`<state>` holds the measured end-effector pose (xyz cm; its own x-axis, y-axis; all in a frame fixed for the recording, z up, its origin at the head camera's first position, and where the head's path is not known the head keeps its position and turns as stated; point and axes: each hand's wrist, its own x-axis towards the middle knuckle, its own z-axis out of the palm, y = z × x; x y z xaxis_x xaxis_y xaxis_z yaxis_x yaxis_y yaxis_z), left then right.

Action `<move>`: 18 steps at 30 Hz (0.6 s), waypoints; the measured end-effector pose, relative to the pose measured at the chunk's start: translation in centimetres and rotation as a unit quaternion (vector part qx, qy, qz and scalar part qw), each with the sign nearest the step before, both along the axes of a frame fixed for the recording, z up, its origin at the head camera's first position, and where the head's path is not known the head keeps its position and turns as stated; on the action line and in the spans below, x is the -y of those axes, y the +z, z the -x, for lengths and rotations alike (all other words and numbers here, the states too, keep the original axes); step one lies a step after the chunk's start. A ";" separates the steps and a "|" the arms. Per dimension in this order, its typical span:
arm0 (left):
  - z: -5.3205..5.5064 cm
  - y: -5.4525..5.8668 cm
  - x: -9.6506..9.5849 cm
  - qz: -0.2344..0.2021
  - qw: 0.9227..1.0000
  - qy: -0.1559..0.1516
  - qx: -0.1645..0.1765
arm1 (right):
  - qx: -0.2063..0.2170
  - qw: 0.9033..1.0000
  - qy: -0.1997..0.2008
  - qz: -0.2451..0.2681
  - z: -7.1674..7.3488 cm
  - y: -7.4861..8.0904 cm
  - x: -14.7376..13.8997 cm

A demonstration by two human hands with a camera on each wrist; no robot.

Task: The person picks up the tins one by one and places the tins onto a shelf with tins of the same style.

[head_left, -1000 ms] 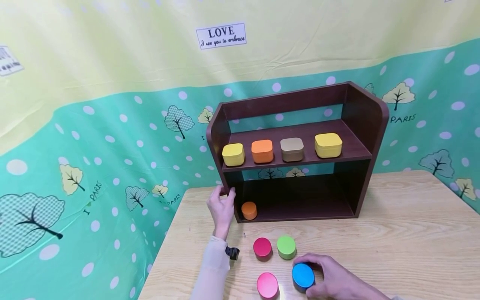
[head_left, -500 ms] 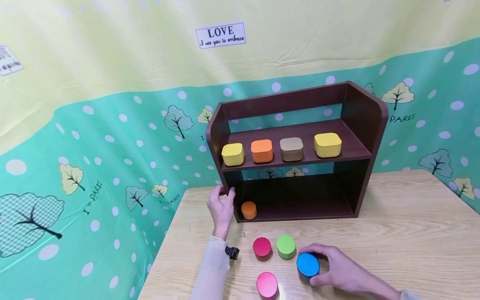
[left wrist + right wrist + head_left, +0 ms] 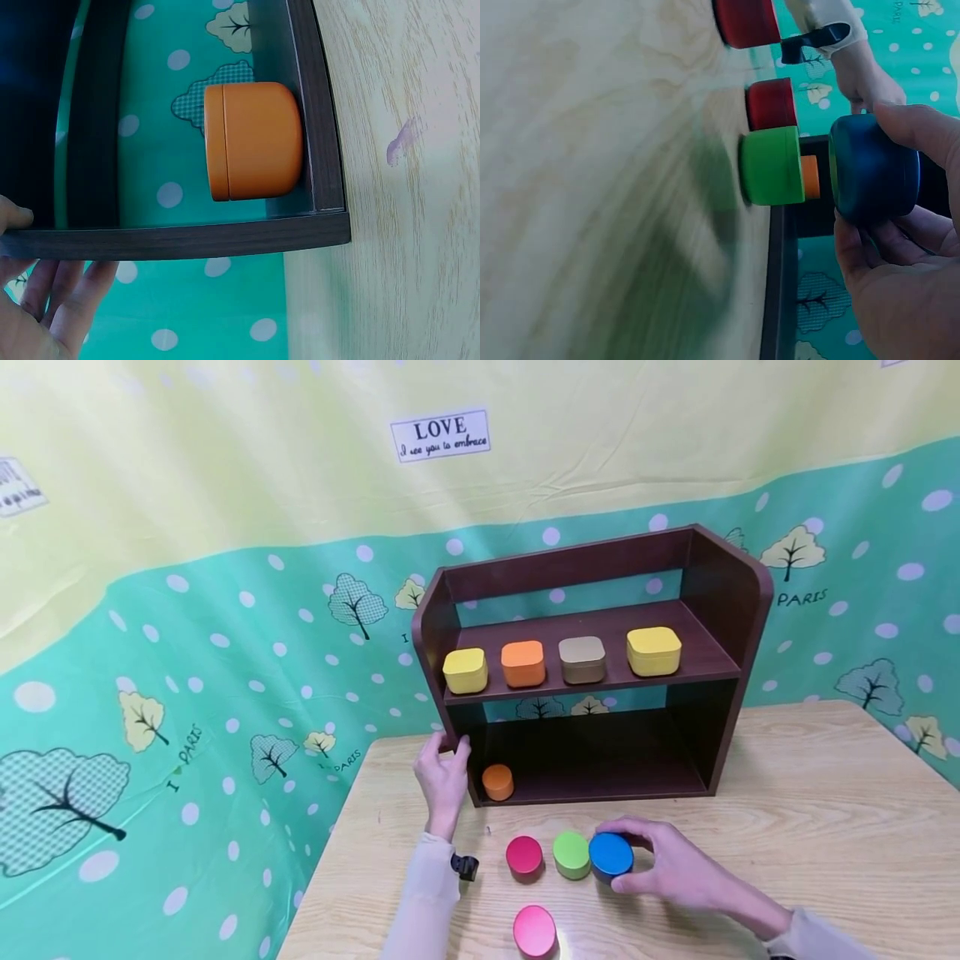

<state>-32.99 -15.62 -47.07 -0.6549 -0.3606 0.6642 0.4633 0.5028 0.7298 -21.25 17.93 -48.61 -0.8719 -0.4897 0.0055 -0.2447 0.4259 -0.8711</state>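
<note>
My left hand (image 3: 442,783) holds the left side panel of a dark brown two-tier shelf (image 3: 726,727); in the left wrist view the thumb lies on one side of the panel (image 3: 180,240) and the fingers on the other. My right hand (image 3: 675,867) grips a round blue tin (image 3: 611,855) between thumb and fingers. In the right wrist view the blue tin (image 3: 874,169) is raised off the table, close to a round green tin (image 3: 771,165). An orange round tin (image 3: 259,141) stands on the lower tier, at its left end.
A dark red tin (image 3: 524,855) and a pink tin (image 3: 535,931) stand on the wooden table (image 3: 840,827). Along the upper tier sit square tins: yellow (image 3: 466,671), orange (image 3: 523,664), grey-brown (image 3: 582,660) and another yellow (image 3: 654,652). A patterned cloth (image 3: 247,610) hangs behind.
My right hand has carried the blue tin forward towards the shelf, from in front of the green tin to right beside it. My left hand has stayed on the shelf panel.
</note>
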 end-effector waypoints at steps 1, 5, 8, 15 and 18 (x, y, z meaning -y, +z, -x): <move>0.0 0.0 0.0 0.001 1.000 0.001 0.001 | -0.002 1.000 -0.001 0.001 0.1 0.2 0.1; -0.1 0.0 0.1 -0.001 1.000 0.000 0.001 | 0.002 1.000 -0.005 0.006 0.6 0.6 0.7; -0.2 -0.1 0.1 -0.004 1.000 -0.003 0.002 | -0.001 1.000 -0.009 0.001 0.9 0.9 1.1; 0.0 -0.2 0.1 0.000 1.000 -0.005 -0.001 | -0.015 1.000 -0.012 -0.004 2.1 1.0 1.8; 0.1 -0.2 0.1 0.000 1.000 -0.007 -0.004 | -0.018 1.000 -0.014 -0.002 2.7 1.0 2.2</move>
<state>-33.07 -15.68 -47.26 -0.6547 -0.3518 0.6691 0.4753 0.4968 0.7262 -23.93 15.78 -47.56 -0.8849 -0.4644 0.0342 -0.2628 0.4373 -0.8601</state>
